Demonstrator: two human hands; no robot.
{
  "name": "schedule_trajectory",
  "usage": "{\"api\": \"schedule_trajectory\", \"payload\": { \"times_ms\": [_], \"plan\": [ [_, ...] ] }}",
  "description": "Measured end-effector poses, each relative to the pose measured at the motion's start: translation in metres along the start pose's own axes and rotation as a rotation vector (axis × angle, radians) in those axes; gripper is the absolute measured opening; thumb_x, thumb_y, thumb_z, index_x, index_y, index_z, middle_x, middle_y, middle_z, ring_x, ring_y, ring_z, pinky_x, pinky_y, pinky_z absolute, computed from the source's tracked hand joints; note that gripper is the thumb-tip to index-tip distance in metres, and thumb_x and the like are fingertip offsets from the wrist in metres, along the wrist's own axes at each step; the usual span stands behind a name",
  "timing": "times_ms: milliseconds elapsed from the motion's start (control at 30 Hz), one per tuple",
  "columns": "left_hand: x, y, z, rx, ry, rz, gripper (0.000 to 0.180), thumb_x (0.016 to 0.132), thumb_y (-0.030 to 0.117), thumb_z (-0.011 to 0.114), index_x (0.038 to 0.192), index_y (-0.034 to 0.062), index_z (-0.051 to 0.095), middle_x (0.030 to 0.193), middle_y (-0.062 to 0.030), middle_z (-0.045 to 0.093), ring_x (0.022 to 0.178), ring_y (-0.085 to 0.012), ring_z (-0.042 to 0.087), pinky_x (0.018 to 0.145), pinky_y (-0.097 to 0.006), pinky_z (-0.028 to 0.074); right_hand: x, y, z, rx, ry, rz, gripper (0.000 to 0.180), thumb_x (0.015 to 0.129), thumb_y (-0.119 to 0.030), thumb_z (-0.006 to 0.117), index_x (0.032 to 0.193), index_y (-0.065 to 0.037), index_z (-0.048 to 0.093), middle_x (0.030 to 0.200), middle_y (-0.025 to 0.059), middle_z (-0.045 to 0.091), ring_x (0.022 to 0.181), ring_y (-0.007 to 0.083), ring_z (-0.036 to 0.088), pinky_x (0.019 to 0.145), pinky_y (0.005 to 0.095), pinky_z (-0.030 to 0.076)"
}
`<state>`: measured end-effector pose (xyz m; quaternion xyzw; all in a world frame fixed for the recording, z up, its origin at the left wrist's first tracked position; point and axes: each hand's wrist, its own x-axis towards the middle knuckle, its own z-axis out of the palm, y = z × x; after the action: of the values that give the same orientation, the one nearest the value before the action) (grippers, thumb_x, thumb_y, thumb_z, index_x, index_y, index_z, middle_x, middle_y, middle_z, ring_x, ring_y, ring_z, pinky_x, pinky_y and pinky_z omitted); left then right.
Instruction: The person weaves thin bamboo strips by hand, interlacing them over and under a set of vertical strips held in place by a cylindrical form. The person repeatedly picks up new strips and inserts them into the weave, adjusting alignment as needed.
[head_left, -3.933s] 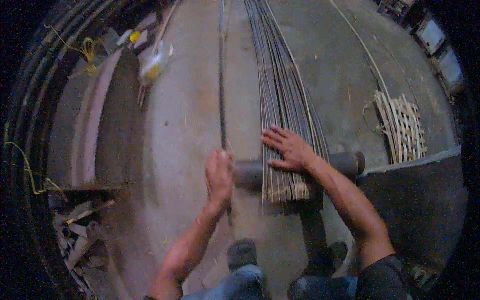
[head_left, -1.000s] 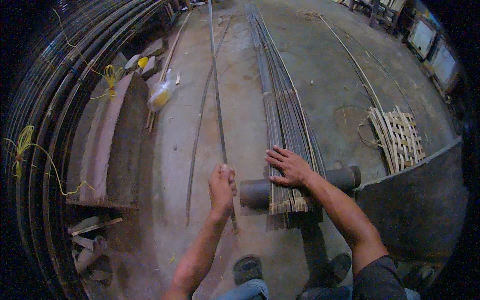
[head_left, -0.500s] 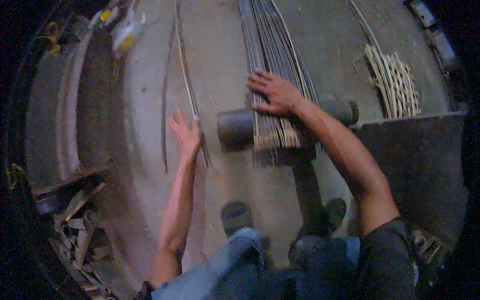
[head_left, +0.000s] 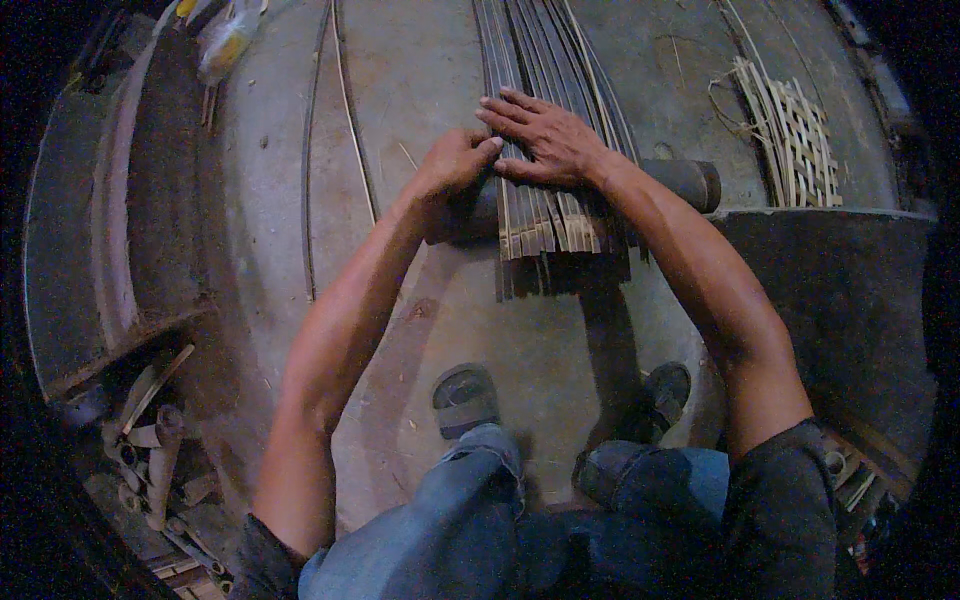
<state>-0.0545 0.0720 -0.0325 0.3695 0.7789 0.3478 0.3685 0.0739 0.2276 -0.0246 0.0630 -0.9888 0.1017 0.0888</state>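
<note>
A row of long, thin strips (head_left: pixel 545 235), which look like split bamboo, fans away from me with its near ends over a dark cylinder (head_left: pixel 680 182) lying crosswise on the floor. My right hand (head_left: pixel 548 140) lies flat across the strips, fingers stretched to the left. Against the row's left edge is my left hand (head_left: pixel 462 162), fingers curled and thumb near the right hand's thumb. Whatever its fingers pinch is hidden. Two single strips (head_left: pixel 352 130) lie apart on the floor, left of the row.
A woven lattice piece (head_left: pixel 803 150) lies at the right, beyond a dark panel (head_left: pixel 820 300). A long dark trough-like object (head_left: pixel 170 190) runs along the left, with offcuts (head_left: pixel 165 460) nearer me. A plastic bag (head_left: pixel 228 45) sits far left. My sandalled feet (head_left: pixel 466 400) stand below the cylinder.
My left hand has moved right and away from me, from beside the loose strips to the row's edge, and its fingers have closed. My right hand stays on the row. The view has shifted.
</note>
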Motion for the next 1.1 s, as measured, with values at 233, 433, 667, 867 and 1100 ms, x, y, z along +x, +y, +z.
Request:
{"api": "schedule_trajectory", "payload": {
  "times_ms": [233,433,667,867,1100],
  "plan": [
    [-0.019,0.003,-0.035,-0.896,0.132,-0.264,0.017,0.094,0.026,0.053,0.089,0.0097,0.058,0.069,0.0005,0.054,0.055,-0.0077,0.047,0.047,-0.022,0.036,0.006,-0.003,-0.004,0.044,-0.003,-0.007,0.074,0.088,-0.053,0.053,0.144,-0.008,0.036,0.152,0.0121,0.032,0.142,0.0332,0.025,0.116,0.0412,0.025],
    [-0.143,0.143,-0.056,-1.032,0.410,0.044,0.014,0.096,0.025,0.048,0.086,0.0148,0.049,0.067,0.0068,0.041,0.048,-0.0034,0.034,0.042,-0.021,0.026,0.002,0.005,-0.009,0.049,-0.079,0.014,0.074,0.088,-0.053,0.052,0.142,-0.005,0.038,0.152,0.0143,0.032,0.142,0.0343,0.025,0.116,0.0414,0.023],
    [-0.133,0.070,-0.015,-0.417,0.584,0.033,0.017,0.098,0.026,0.045,0.091,0.0115,0.049,0.074,0.0032,0.043,0.057,-0.0037,0.037,0.049,-0.019,0.032,0.001,0.000,-0.008,0.065,-0.070,0.016,0.076,0.089,-0.056,0.049,0.143,-0.004,0.037,0.152,0.0145,0.032,0.142,0.0335,0.025,0.116,0.0416,0.022],
    [-0.160,0.108,-0.023,-0.729,0.610,0.082,0.022,0.099,0.027,0.045,0.088,0.0082,0.049,0.069,0.0046,0.044,0.055,-0.0031,0.037,0.045,-0.021,0.032,-0.003,-0.001,-0.010,0.044,-0.080,0.010,0.076,0.088,-0.056,0.049,0.143,-0.005,0.037,0.151,0.0141,0.032,0.142,0.0329,0.024,0.116,0.0418,0.023],
    [-0.099,0.009,-0.066,-0.308,0.763,-0.044,0.028,0.097,0.026,0.047,0.082,0.0038,0.056,0.066,-0.0009,0.048,0.057,-0.0111,0.045,0.052,-0.030,0.038,0.001,-0.008,-0.017,0.066,-0.102,0.034,0.073,0.089,-0.055,0.049,0.142,-0.006,0.038,0.151,0.0136,0.033,0.142,0.0330,0.025,0.115,0.0421,0.024]
  ]
}}
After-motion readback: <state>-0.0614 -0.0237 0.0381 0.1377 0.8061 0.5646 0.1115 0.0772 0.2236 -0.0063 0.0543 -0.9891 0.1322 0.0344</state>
